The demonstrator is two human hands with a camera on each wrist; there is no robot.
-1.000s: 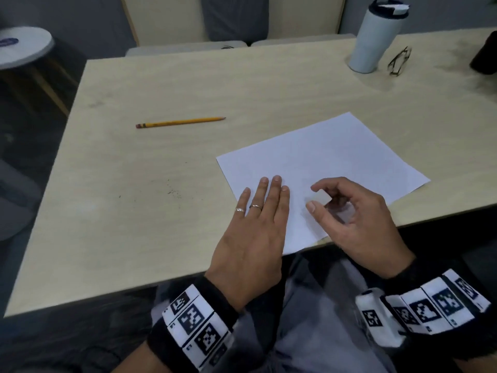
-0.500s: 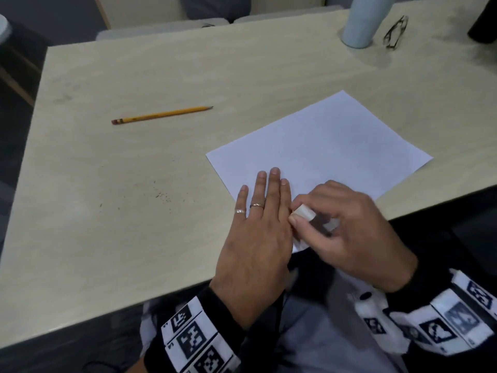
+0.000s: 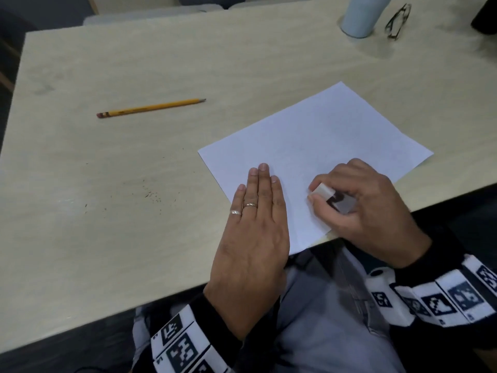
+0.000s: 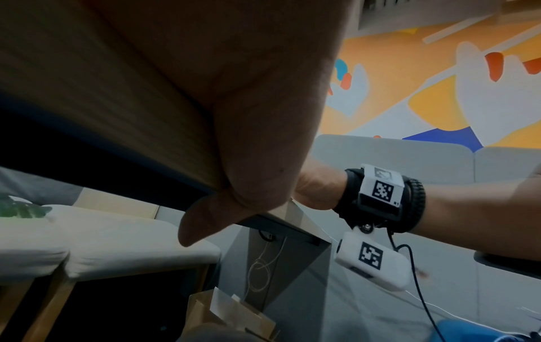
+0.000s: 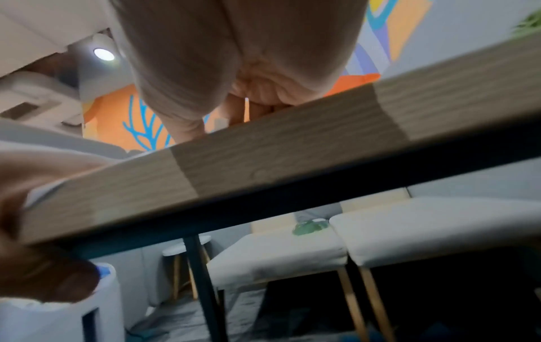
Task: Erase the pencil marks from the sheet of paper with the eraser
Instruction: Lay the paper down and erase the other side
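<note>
A pale wood-grain rectangular table (image 3: 134, 211) is carrying a white sheet of paper (image 3: 322, 135) lying under both hands, a yellow wooden pencil (image 3: 150, 107) lying well beyond the left hand (image 3: 255, 238), and a pale blue cylindrical tumbler (image 3: 357, 20) standing beside dark-framed folded glasses (image 3: 398, 21) far beyond the right hand (image 3: 360, 205).

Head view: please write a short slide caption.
Left hand flat on the paper; right hand grips the eraser.
</note>
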